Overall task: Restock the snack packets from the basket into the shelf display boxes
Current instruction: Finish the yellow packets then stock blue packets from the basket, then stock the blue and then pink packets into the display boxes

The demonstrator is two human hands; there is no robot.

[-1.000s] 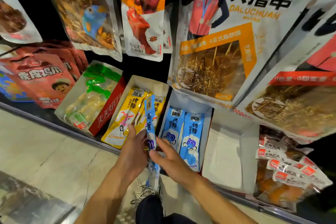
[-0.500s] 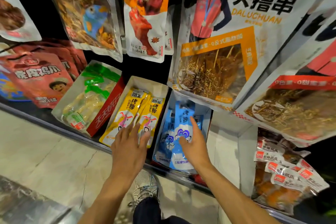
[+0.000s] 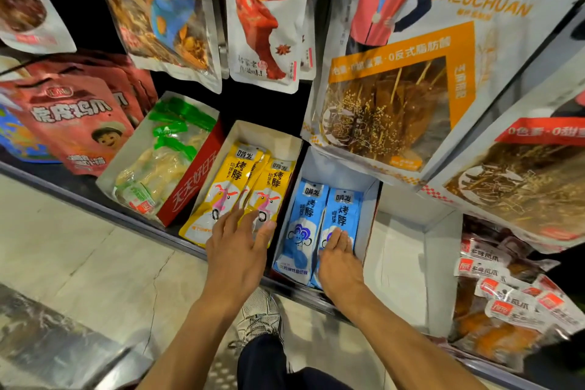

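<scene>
Had two blue packets (image 3: 319, 225) lying side by side in their white display box (image 3: 368, 199), lower ends right at the front edge. Pressed down on the right-hand one with the right hand (image 3: 338, 260), fingers straight and close together, pinching nothing. Rested the left hand (image 3: 237, 247) on the lower ends of the yellow packets (image 3: 240, 187) in the next box to the left, fingers straight and fanned apart, gripping nothing.

Could have sent a blue packet sliding out over the front and down to the floor on lifting that pressure, judging by the slick film and the seeming forward tilt of the box. Might equally have rucked one blue packet up over its neighbour by shoving sideways instead of straight back. Risked dragging the yellow stack askew with the spread fingers. Could have snagged the big hanging bag (image 3: 395, 98) overhead when reaching deeper. Found no basket in view, so could not tell how much stock remained.
</scene>
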